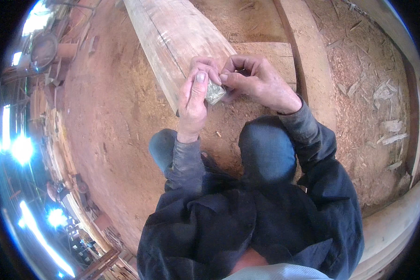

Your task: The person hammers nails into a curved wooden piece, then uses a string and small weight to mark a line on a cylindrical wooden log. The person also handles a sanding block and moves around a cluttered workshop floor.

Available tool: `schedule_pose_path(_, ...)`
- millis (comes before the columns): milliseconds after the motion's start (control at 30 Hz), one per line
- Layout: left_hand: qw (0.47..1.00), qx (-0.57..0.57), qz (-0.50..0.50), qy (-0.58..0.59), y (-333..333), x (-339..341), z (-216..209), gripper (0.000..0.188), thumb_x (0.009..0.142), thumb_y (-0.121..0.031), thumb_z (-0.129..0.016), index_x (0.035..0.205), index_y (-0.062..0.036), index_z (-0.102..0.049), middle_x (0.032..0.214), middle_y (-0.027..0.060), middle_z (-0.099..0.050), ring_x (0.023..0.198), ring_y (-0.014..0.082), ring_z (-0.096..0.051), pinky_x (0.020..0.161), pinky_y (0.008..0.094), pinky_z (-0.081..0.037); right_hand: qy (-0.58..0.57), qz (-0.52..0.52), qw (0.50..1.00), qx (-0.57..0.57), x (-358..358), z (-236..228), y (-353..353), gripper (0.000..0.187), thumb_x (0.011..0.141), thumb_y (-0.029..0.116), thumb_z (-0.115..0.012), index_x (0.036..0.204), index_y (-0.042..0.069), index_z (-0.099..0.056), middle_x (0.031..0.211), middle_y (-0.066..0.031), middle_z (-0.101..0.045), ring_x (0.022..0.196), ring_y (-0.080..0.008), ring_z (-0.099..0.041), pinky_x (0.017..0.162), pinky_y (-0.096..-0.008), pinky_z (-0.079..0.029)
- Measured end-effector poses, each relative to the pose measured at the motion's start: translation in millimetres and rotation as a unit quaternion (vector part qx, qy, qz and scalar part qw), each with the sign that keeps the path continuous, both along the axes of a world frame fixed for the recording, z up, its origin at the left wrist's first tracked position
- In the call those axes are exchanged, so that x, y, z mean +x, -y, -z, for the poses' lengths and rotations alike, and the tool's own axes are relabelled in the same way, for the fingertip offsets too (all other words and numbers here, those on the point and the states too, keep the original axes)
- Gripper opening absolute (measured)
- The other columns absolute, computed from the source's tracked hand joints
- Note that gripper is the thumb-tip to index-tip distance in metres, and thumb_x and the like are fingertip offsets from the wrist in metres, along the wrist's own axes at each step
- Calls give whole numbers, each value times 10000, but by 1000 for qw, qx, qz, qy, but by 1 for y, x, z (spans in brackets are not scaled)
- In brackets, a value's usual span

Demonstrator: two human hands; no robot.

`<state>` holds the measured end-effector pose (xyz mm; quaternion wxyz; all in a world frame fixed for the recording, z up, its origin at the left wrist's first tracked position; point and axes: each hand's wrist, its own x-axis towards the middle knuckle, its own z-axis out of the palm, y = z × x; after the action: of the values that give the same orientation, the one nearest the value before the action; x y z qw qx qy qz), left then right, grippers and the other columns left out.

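My left hand (194,100) is closed round a small, shiny, greenish-silver packet (215,93), thumb lying along its near side. It looks like a clear or foil pouch; its contents cannot be made out. My right hand (262,86) meets it from the right, with thumb and forefinger pinched together at the packet's upper edge. Whatever lies between those fingertips is too small to tell. Both hands are above the near end of a long, pale timber (165,35), which has a dark crack along its length.
A flat wooden board (270,50) lies right of the timber, beside a long beam (308,60). Wood chips and bark scraps (391,127) litter the brown ground at the right. Stacked lumber (63,140) lines the left side. My bent knee (267,144) is just below my hands.
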<state>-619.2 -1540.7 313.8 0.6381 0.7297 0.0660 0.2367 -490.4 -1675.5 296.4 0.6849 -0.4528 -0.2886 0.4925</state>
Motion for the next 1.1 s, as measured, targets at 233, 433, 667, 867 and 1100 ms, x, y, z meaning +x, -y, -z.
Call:
schedule_pose_path(233, 994, -6, -100, 45, 10, 7, 12, 416, 1124, -317, -398, 838, -47, -534, 985, 96, -540, 939, 173, -514, 916, 326, -412, 45, 19, 998, 27, -5, 0, 1, 146, 1001, 120, -647, 1016, -25, -652, 941, -44, -679, 873, -128, -706, 798, -279, -607)
schedule_pose_path(433, 993, -52, -87, 57, 9, 9, 12, 423, 1124, -332, -399, 818, -59, -507, 896, 75, -527, 860, 155, -497, 808, 315, -410, 60, 24, 997, 30, -5, 0, 1, 151, 1006, 118, -637, 1011, -33, -650, 925, -38, -674, 901, -120, -687, 852, -293, -597)
schedule_pose_path(667, 982, -114, -141, 46, 7, 7, 5, 406, 1106, -342, -414, 799, -85, -483, 797, 50, -500, 779, 164, -501, 761, 330, -429, 138, 45, 989, 8, -5, 0, 5, 258, 1030, 228, -642, 929, -7, -672, 874, -19, -672, 769, -89, -598, 714, -264, -517)
schedule_pose_path(867, 969, -152, -195, 32, 16, 11, -7, 389, 1092, -335, -448, 778, -108, -483, 754, 39, -488, 733, 160, -492, 708, 324, -428, 115, 104, 967, 202, -8, -3, 2, 362, 1080, 289, -562, 876, 5, -656, 837, -38, -619, 800, -109, -536, 717, -288, -440)
schedule_pose_path(1100, 966, -176, -178, 67, 14, 16, -3, 452, 1117, -337, -440, 770, -63, -533, 708, 42, -542, 677, 151, -558, 633, 307, -453, -112, 34, 970, 214, -22, -14, 5, 394, 1101, 264, -504, 767, 57, -530, 735, -23, -519, 773, -139, -525, 708, -296, -418)
